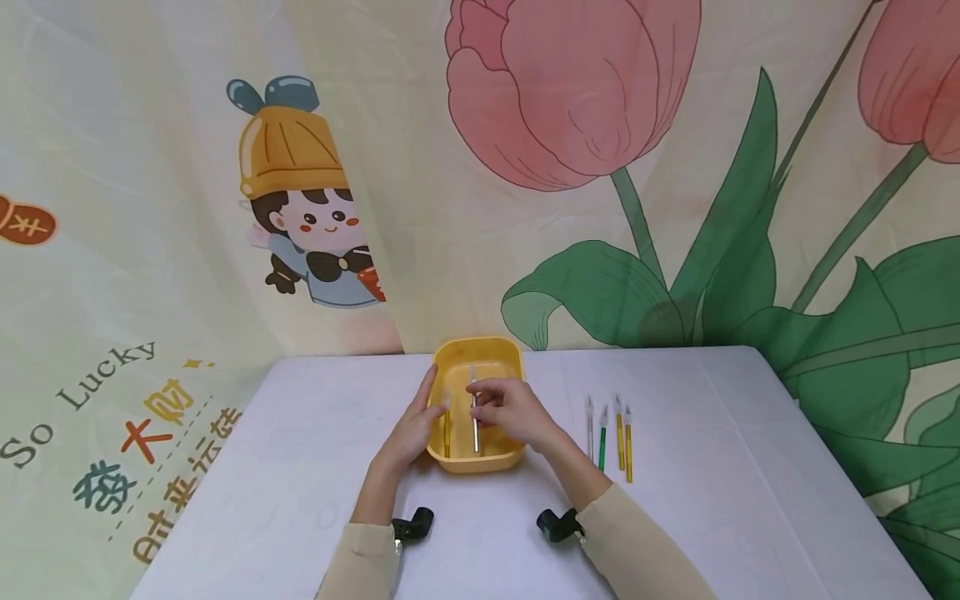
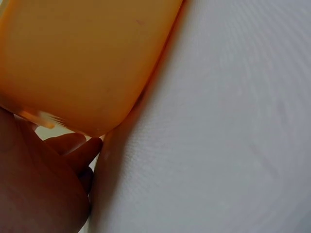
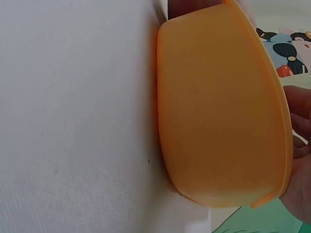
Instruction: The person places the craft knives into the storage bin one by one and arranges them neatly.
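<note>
Pinched between the thumb and fingertips of the right hand [image 1: 513, 410], with fingers curled and barely parted, is a slim silver pen-like tool [image 1: 476, 435]. It stands over the inside of a yellow tray [image 1: 501, 442], pale end pointing to the far side; whether its lower end touches the tray floor I cannot tell. To its left, inside the tray, lies a slim yellow tool [image 1: 447, 435], roughly parallel. The left hand [image 1: 407, 429] grips the tray's left side, thumb over the rim and fingers along the outer wall.

Right of the tray, well apart from it, four more slim tools lie side by side on the white table [image 1: 480, 550]: a silver one [image 1: 590, 429], a green one [image 1: 602, 443] and a yellow pair [image 1: 628, 450]. Beige sleeves [image 1: 641, 546] cover the forearms, with a black camera [image 1: 414, 525] at each wrist. Behind hangs a printed cloth [image 1: 420, 167] with pink tulips.
</note>
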### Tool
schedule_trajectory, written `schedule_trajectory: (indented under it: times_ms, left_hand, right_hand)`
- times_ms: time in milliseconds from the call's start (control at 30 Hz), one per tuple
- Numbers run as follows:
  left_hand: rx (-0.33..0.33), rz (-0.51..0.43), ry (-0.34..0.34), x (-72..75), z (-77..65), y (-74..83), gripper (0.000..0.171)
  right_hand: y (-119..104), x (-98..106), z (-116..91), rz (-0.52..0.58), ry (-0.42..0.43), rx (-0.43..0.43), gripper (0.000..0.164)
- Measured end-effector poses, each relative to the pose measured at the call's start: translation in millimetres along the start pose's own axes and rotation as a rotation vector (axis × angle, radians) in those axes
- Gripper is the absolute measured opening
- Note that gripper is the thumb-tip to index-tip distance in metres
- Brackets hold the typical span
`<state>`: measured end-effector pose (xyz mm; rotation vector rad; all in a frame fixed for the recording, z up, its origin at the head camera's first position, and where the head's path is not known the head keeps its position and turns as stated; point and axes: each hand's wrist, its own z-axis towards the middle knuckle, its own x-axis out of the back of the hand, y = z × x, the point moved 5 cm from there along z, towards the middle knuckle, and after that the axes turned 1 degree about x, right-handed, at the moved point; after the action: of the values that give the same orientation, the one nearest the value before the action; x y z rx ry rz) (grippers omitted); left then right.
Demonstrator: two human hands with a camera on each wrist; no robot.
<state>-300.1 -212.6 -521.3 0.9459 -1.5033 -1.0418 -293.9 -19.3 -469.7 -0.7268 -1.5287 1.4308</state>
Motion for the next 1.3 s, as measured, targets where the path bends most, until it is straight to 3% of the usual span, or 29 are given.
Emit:
schedule_trajectory:
  times_ms: [767, 1067, 1300]
  left_hand:
    - [0.008, -0.026, -0.039, 0.5, 2.4, -1.6, 0.071]
    - [0.014, -0.028, -0.037, 0.8, -3.2, 7.7, 0.072]
    - [-0.006, -0.013, -0.007, 0.2, -1.2, 1.6, 0.072]
  right_hand:
    - [7, -15, 14, -0.082, -0.050, -0.010, 0.037]
    - [7, -21, 20, -0.107, -0.057, 0.029, 0.038]
    - [13, -23, 27, -0.146, -0.065, 0.013, 0.036]
